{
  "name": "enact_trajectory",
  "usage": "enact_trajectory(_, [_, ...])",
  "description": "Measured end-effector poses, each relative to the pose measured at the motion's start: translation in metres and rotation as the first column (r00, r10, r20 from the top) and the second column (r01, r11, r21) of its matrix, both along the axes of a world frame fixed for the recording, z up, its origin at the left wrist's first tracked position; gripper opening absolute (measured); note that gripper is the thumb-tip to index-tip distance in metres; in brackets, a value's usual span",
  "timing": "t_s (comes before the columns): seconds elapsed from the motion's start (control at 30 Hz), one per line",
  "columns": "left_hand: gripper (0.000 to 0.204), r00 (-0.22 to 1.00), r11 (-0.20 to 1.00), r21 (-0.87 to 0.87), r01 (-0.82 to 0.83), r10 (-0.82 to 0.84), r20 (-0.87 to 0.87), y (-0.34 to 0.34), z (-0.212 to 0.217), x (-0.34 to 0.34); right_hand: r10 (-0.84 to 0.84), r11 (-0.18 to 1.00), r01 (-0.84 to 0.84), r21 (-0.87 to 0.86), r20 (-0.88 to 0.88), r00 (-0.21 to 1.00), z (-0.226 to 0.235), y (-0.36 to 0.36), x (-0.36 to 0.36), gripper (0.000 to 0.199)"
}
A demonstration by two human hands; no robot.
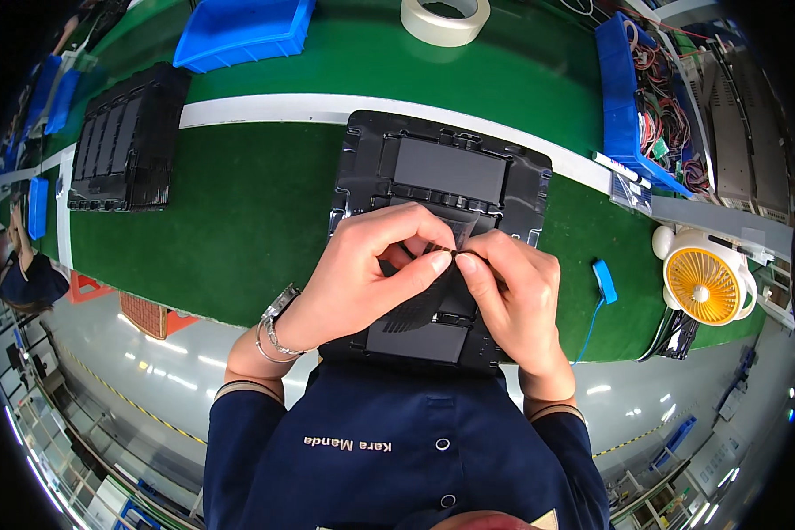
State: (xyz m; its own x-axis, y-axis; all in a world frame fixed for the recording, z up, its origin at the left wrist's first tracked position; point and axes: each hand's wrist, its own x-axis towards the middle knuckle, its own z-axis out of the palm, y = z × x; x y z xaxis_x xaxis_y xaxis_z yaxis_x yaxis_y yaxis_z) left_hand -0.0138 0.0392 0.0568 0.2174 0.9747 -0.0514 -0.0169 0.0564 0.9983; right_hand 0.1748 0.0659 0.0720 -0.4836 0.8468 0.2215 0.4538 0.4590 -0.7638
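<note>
My left hand (384, 256) and my right hand (517, 283) meet over a black moulded plastic tray (353, 155). Thumb and forefinger of each are pinched together, tip to tip. Between them is a thin see-through film (465, 224), with a dark part below it partly hidden behind my fingers. Dark grey flat rectangular panels lie in the tray's recesses, one at the far end (450, 168) and one at the near end (415, 341). The tray's middle is largely covered by my hands. A metal watch (280, 303) is on my left wrist.
Stacked black trays (131, 141) stand at left on the green mat. A blue bin (243, 35) and a tape roll (444, 19) lie at the far side. To the right are a wire-filled blue bin (623, 97), a yellow fan (702, 284) and a blue corded piece (604, 281).
</note>
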Motion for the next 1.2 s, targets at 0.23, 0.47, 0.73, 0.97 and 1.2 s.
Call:
enact_trajectory(0.23, [0.004,0.995,0.997,-0.044,0.059,-0.062,-0.079,0.001,0.010,-0.003,0.039,0.991,-0.045,0.129,0.045,0.998,-0.001,0.005,0.003,0.013])
enact_trajectory(0.47, [0.006,0.717,0.901,0.409,0.148,0.186,-0.671,0.028,-0.008,-0.011,-0.147,0.989,0.146,-0.020,-0.080,0.986,0.005,0.009,0.020,0.010])
enact_trajectory(0.73, [0.008,0.499,0.850,0.427,0.309,0.238,-0.833,0.041,-0.022,0.006,-0.231,0.971,0.220,-0.097,-0.112,0.967,-0.016,0.026,0.034,0.008])
enact_trajectory(0.97, [0.011,0.630,0.834,0.475,0.279,0.215,-0.746,0.043,-0.024,0.002,-0.170,0.985,0.169,-0.040,-0.034,0.985,-0.027,0.052,0.031,0.011])
enact_trajectory(1.2, [0.010,0.703,0.822,0.516,0.240,0.220,-0.677,0.039,-0.021,-0.003,-0.079,0.997,0.080,-0.006,0.069,0.995,-0.038,0.068,0.021,0.014])
